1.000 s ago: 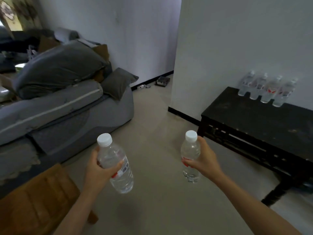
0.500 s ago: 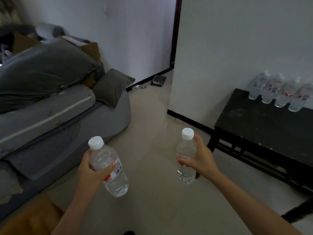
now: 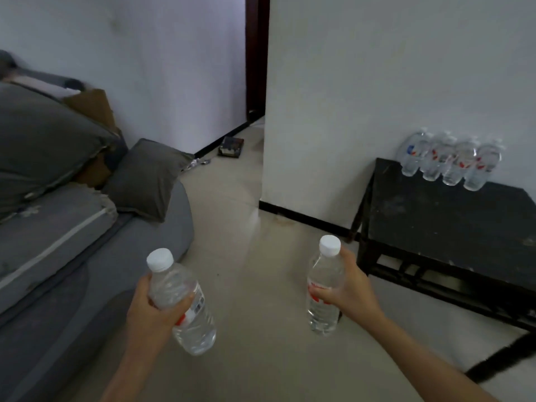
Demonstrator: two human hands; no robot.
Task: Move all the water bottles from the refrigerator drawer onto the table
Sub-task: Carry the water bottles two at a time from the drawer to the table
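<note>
From where the head camera looks, four water bottles (image 3: 449,161) stand in a row at the back edge of the black table (image 3: 452,227), so part of the job is done. Two more are in hand. The left hand (image 3: 148,309) is wrapped round a tilted bottle (image 3: 185,311) and the right hand (image 3: 351,294) round an upright bottle (image 3: 323,294). The hands are apart, and both are short of the table's near corner. The refrigerator drawer is out of sight, so I cannot tell what remains. A grey sofa (image 3: 87,256) lies well left of the table, and nothing seems to block the way.
</note>
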